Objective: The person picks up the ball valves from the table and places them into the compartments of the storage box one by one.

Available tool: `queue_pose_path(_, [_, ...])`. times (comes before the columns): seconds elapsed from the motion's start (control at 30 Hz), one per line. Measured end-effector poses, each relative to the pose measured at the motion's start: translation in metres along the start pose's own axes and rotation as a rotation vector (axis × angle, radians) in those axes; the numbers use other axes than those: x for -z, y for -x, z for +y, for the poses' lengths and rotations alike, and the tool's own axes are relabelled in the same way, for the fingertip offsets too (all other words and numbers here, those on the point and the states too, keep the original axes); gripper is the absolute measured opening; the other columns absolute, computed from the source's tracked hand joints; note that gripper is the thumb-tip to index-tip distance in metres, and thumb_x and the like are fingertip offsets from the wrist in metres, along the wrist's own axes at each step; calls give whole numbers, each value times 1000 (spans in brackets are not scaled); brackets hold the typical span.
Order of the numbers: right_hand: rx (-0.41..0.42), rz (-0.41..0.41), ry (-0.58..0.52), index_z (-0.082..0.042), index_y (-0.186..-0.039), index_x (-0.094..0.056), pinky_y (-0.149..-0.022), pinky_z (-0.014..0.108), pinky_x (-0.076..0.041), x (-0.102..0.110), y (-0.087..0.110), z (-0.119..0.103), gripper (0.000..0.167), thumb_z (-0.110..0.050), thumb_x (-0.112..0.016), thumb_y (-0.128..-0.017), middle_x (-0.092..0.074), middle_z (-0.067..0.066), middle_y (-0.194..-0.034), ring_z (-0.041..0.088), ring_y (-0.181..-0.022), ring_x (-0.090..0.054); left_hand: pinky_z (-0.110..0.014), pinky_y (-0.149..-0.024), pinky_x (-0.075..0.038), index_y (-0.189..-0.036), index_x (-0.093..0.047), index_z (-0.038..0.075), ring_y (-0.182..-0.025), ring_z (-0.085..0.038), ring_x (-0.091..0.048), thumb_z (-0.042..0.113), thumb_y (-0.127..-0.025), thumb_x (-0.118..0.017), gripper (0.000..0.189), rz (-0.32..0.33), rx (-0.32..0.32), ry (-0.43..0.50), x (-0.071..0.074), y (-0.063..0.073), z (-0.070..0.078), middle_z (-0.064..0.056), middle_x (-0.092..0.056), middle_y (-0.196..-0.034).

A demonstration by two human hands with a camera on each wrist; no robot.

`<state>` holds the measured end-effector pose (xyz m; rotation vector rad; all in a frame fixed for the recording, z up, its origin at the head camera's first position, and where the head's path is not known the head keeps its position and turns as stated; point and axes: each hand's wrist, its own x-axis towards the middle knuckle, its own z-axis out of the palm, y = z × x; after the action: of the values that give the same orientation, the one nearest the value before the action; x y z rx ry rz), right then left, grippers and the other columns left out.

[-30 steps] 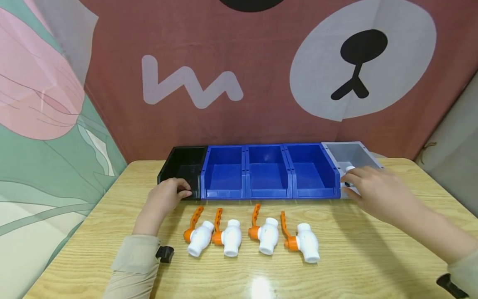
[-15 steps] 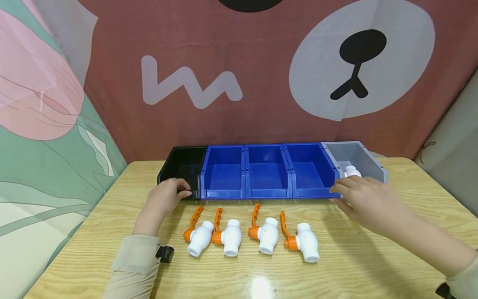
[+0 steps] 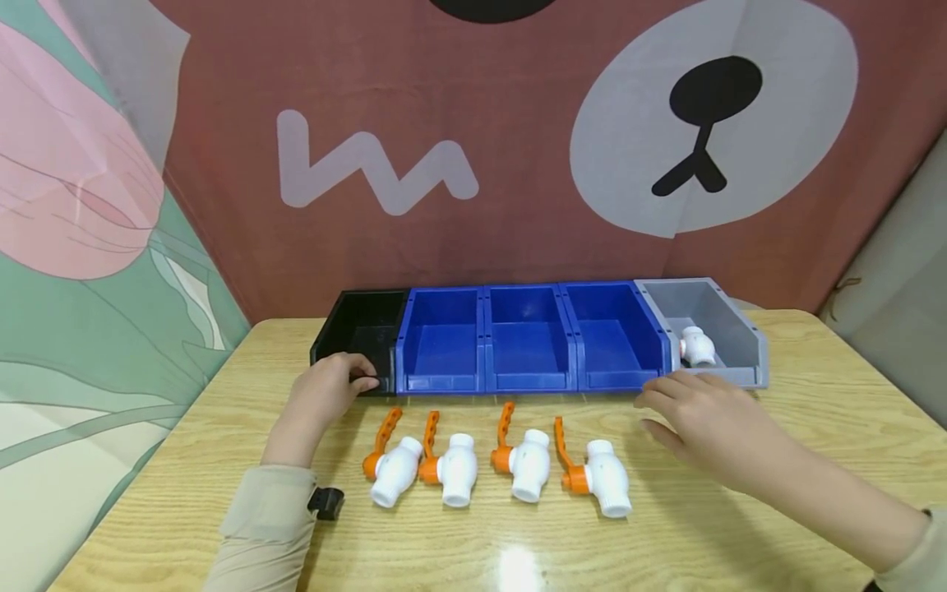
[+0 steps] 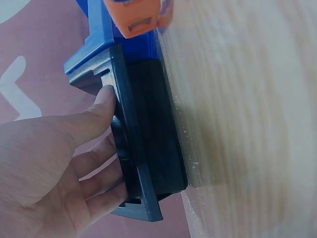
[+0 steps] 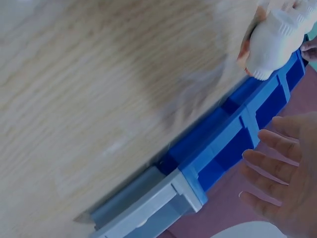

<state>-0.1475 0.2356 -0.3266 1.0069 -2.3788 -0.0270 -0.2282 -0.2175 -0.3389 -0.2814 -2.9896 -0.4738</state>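
Note:
My left hand [image 3: 325, 393] rests on the front lip of the black bin [image 3: 370, 319]; in the left wrist view its thumb and fingertips touch the rim. Above the table, just in front of the grey bin [image 3: 749, 376], hovers my right hand [image 3: 713, 423], fingers loosely extended and holding nothing. Inside that grey bin lies a white ball valve [image 3: 697, 347]. Several white ball valves with orange handles lie in a row on the table, among them a left one [image 3: 395, 473], a middle one [image 3: 530, 466] and the rightmost one [image 3: 608, 479], nearest my right hand.
Blue bins [image 3: 441, 382] stand side by side between the black and grey ones, at the back of the wooden table [image 3: 444, 551]. Behind the bins hangs a reddish-brown cloth [image 3: 518, 205] with a printed bear face.
My right hand has let go of the ball valve in the grey bin and drawn back, left and toward the table front. The left hand has stayed on the black bin.

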Motion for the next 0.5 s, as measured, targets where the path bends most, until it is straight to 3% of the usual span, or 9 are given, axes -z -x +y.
queue_pose_path(0.1, [9,8,-21,-12,-93,-70,-69,43,-55,-2,0,-7,71,-51,-13,-105,-67,2,-92,22,-85,-65,-49,-79,-54,-97,-73,10,-86,-27,-63,19,-92,-72,11,-3,1,-2,-1,0,0,-9,-70,-99])
queue_pose_path(0.27, [32,8,-35,-12,-94,-71,-71,41,-56,-2,-1,-18,60,-47,-25,-107,-68,2,-95,22,-87,-65,-48,-78,-54,-97,-73,10,-84,-26,-63,20,-92,-72,11,-4,2,-1,-1,0,0,-9,-69,-98])
queue_pose_path(0.5, [43,26,-45,-13,-95,-72,-76,44,-56,-2,-3,-32,67,-47,-16,-107,-69,3,-97,24,-91,-66,-47,-77,-54,-98,-73,9,-83,-26,-62,20,-92,-72,12,-3,8,2,0,0,0,-9,-69,-97])
